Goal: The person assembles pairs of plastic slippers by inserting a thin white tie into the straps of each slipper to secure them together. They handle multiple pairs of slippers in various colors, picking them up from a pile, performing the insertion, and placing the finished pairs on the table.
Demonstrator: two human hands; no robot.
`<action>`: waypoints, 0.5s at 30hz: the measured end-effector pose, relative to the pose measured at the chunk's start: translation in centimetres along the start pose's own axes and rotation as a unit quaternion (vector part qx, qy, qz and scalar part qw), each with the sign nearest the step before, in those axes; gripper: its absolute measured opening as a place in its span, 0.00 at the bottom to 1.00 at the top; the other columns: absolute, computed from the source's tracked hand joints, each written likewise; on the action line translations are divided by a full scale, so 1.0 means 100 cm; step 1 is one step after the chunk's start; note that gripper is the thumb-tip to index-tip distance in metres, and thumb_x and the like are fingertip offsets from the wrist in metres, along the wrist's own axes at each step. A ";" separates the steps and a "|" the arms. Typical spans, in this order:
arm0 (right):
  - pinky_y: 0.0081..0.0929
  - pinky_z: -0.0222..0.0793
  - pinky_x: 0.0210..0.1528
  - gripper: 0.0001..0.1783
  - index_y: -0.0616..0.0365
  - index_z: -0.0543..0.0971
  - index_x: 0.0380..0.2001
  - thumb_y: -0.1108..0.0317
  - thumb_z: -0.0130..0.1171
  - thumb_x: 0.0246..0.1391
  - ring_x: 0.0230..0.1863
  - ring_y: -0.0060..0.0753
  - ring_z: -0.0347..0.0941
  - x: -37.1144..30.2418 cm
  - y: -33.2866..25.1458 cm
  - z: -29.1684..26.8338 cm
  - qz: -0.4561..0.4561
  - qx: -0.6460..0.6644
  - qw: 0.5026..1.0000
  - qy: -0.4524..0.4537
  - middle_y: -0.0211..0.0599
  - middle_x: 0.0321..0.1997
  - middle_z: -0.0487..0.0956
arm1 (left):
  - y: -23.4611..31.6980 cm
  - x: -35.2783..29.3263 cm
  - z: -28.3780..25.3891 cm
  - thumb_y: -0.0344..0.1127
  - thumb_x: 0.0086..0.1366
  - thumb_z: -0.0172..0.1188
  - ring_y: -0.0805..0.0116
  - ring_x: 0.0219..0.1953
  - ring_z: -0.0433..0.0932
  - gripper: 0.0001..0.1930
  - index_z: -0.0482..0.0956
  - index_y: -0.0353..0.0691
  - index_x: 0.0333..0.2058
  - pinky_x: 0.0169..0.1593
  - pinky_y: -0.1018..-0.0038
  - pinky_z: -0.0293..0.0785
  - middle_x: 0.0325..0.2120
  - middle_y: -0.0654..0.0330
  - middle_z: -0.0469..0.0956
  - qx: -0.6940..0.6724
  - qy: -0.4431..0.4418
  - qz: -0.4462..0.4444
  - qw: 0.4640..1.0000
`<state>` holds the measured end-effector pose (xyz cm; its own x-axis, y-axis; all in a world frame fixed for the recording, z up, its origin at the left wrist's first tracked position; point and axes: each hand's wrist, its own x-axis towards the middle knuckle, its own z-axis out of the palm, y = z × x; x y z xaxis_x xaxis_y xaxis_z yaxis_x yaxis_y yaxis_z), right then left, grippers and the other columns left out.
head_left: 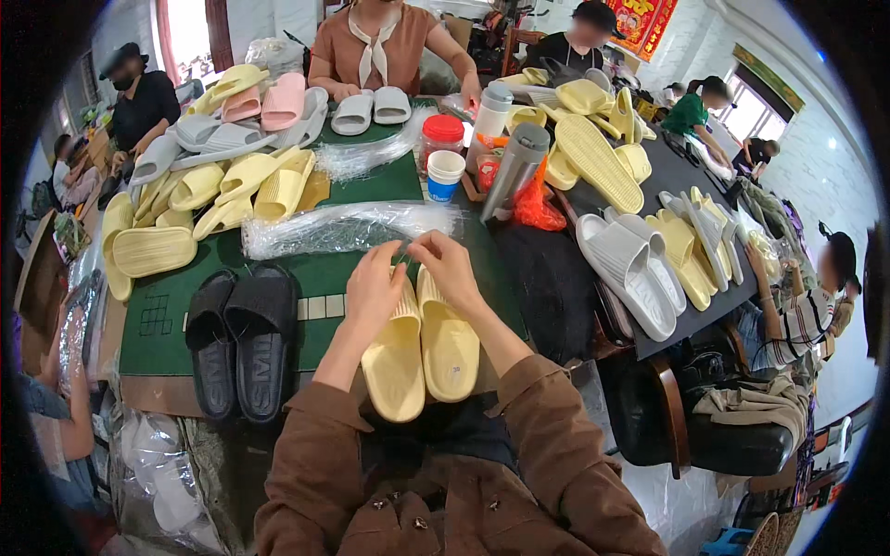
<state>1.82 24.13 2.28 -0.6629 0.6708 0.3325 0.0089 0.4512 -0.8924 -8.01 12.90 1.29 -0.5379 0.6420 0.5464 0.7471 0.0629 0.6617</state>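
A pair of pale yellow slippers (394, 375) lies side by side at the table's near edge, toes pointing away from me. Over their straps, my left hand (375, 285) and my right hand (449, 267) come close together, fingertips pinched. Whatever is between the fingertips is too thin to make out. Just beyond my hands lies a bundle of clear plastic strands (343, 228). Left of the yellow pair sits a pair of black slippers (261, 324), with a thin strand showing at their straps.
Yellow, grey and pink slippers (156, 250) are heaped at the left; more yellow slippers (598, 162) and grey slippers (626, 264) cover the right table. A red-lidded jar (442, 134), a paper cup (445, 174) and a grey flask (516, 167) stand ahead. A person (389, 46) sits across.
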 end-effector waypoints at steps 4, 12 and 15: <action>0.18 0.66 0.33 0.09 0.64 0.77 0.33 0.67 0.57 0.58 0.29 0.17 0.71 0.003 0.015 -0.008 0.037 0.149 0.988 -0.008 0.29 0.28 0.79 | -0.002 0.009 0.011 0.28 0.63 0.54 0.58 0.29 0.80 0.09 0.77 0.36 0.41 0.36 0.66 0.74 0.26 0.51 0.80 -0.107 -0.107 -0.071 0.986; 0.17 0.66 0.35 0.09 0.63 0.78 0.34 0.67 0.58 0.58 0.31 0.16 0.70 0.007 0.029 -0.014 0.073 0.191 0.979 -0.012 0.29 0.31 0.79 | -0.003 0.003 0.011 0.27 0.62 0.56 0.64 0.25 0.79 0.13 0.69 0.37 0.46 0.31 0.70 0.72 0.24 0.53 0.79 -0.145 -0.095 -0.064 0.983; 0.18 0.66 0.37 0.08 0.62 0.79 0.33 0.67 0.59 0.57 0.33 0.17 0.71 0.003 0.021 -0.010 0.074 0.159 0.984 -0.041 0.28 0.30 0.79 | 0.000 0.003 0.014 0.28 0.62 0.58 0.64 0.24 0.78 0.14 0.68 0.37 0.46 0.30 0.70 0.71 0.24 0.53 0.79 -0.120 -0.077 -0.039 0.989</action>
<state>2.38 25.86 0.83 -0.7304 0.6596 0.1774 -0.1164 0.1357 -0.9839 -7.67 14.15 0.71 -0.5104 0.7529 0.4155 0.5815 -0.0538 0.8118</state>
